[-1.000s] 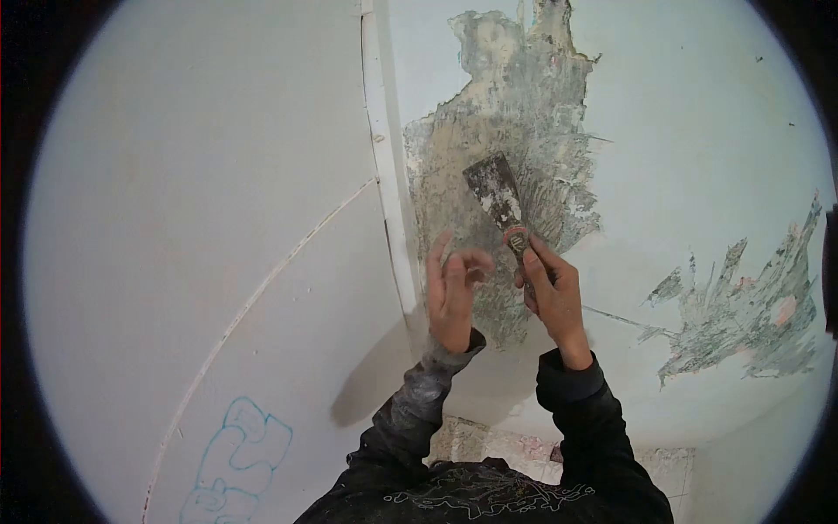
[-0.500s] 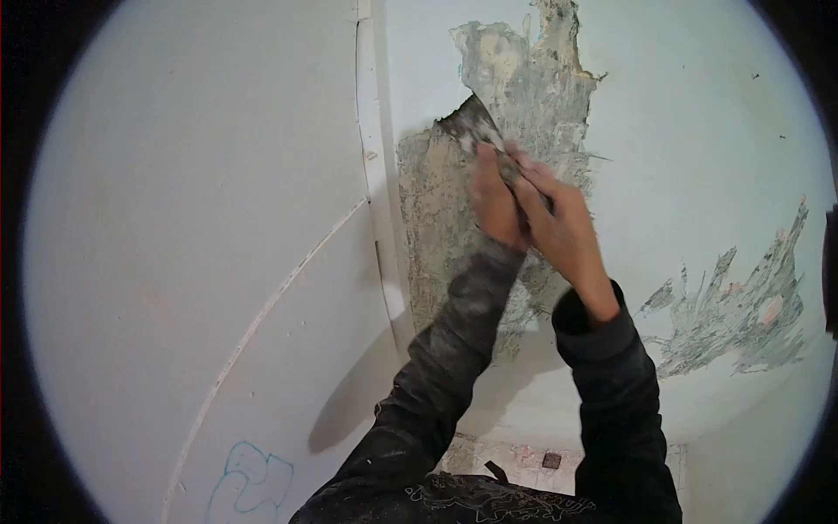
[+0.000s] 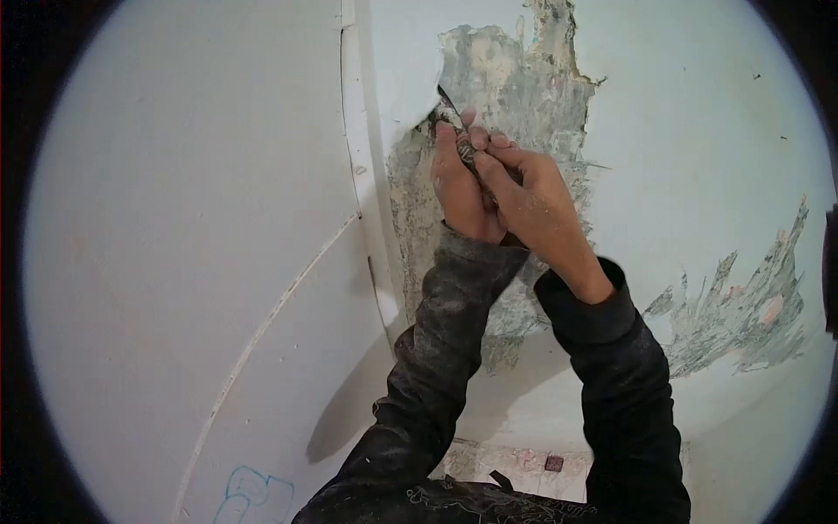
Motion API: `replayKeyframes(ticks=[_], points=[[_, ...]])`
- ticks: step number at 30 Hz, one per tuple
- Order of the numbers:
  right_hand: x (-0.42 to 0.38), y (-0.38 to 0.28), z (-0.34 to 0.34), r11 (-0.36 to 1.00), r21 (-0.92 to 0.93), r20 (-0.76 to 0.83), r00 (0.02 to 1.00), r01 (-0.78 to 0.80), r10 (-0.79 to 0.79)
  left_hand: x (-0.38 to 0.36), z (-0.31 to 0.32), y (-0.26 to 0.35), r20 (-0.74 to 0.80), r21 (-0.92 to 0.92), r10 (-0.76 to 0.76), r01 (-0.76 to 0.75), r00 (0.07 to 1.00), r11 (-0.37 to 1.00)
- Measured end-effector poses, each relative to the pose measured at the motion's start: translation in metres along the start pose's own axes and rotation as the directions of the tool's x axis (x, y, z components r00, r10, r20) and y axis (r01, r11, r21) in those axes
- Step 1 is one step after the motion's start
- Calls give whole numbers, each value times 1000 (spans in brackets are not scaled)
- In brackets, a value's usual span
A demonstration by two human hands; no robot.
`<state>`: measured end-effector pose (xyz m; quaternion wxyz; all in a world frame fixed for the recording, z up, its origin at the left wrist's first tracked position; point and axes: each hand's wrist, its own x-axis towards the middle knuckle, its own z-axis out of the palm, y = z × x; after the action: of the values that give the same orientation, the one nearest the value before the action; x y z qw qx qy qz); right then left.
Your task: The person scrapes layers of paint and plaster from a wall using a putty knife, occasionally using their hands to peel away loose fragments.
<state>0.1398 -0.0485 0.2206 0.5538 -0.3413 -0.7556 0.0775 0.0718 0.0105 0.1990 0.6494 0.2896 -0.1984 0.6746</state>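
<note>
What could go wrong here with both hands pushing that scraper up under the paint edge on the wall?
The scraper blade is wedged under the paint edge, with the left hand and right hand crowded close behind it. If the blade slips, the fingers nearest it might scrape the rough bared patch. The work is above the head camera, so loosened flakes may drop toward the face. Pushing hard could also gouge the wall.

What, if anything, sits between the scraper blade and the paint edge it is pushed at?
Nothing visible. The scraper, gripped by the left hand and right hand, has its blade tip right at the edge of the intact paint, with only bare scraped wall beside it.
</note>
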Motion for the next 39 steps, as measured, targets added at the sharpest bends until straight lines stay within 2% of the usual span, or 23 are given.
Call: replayKeyframes(ticks=[1, 2, 5, 6, 9, 10, 12, 13, 14, 16, 17, 19, 21, 24, 27, 30, 33, 36, 39], points=[[-1, 6, 4, 999, -6, -22, 999, 49, -49, -1, 4, 5, -28, -54, -18, 17, 999, 998], [-3, 9, 7, 995, -13, -39, 994, 98, -99, -6, 2, 3, -43, 41, -7, 9, 999, 999], [-29, 7, -4, 951, 189, 24, 969, -246, 246, -27, -2, -13, -74, 232, -11, 28, 997, 972], [-18, 22, 4, 991, 131, -48, 999, -16, 22, -16, -11, -12, -91, 298, 46, -17, 995, 954], [10, 2, 21, 999, 13, -21, 999, -47, 48, 6, -3, 27, 111, 60, -11, 4, 994, 998], [16, -2, 22, 999, 9, -12, 999, -40, 40, 2, 7, 26, 13, 75, 21, -21, 1000, 997], [8, 3, 16, 992, 122, 25, 999, -28, 25, -5, 2, 17, -46, 168, 14, -7, 999, 986], [-2, 13, 14, 996, 83, -27, 1000, -9, 12, -9, -1, 11, -73, 207, 5, 10, 997, 978], [-10, 23, 12, 999, 32, -81, 996, 25, -22, -15, -1, 5, -41, 135, -52, 57, 998, 989], [-13, 24, 8, 998, 42, -94, 995, -39, 43, -15, 2, -1, -52, 182, -67, 75, 996, 980], [-12, 17, 4, 985, 101, -53, 988, -137, 143, -16, 5, 1, -64, 212, -74, 86, 995, 973], [-6, 3, 1, 967, 162, -15, 980, -196, 201, -9, 12, 8, -40, 268, -14, 24, 999, 963], [2, -8, 8, 978, 171, -25, 991, -122, 128, 4, 16, 20, 30, 286, -19, 9, 999, 958], [-1, -2, 2, 982, 136, -2, 992, -127, 129, -3, 16, 12, 17, 251, 7, -12, 1000, 968], [-15, 6, 2, 998, -23, -46, 997, 67, -68, -12, -2, 1, 33, 161, 14, -19, 999, 987], [-26, 20, 5, 984, -43, -113, 978, 172, -176, -20, -7, -6, 64, 93, 0, -6, 998, 996], [-23, 10, 1, 997, 75, -45, 999, -12, 15, -15, -2, -4, 66, 117, -12, 4, 998, 993], [-10, 5, 8, 991, -112, -70, 995, 68, -76, -5, 5, 8, 139, 83, 35, -47, 990, 995], [-18, -20, 8, 986, -167, 22, 1000, 18, -15, -11, 7, 14, 193, -20, 55, -52, 980, 998]])
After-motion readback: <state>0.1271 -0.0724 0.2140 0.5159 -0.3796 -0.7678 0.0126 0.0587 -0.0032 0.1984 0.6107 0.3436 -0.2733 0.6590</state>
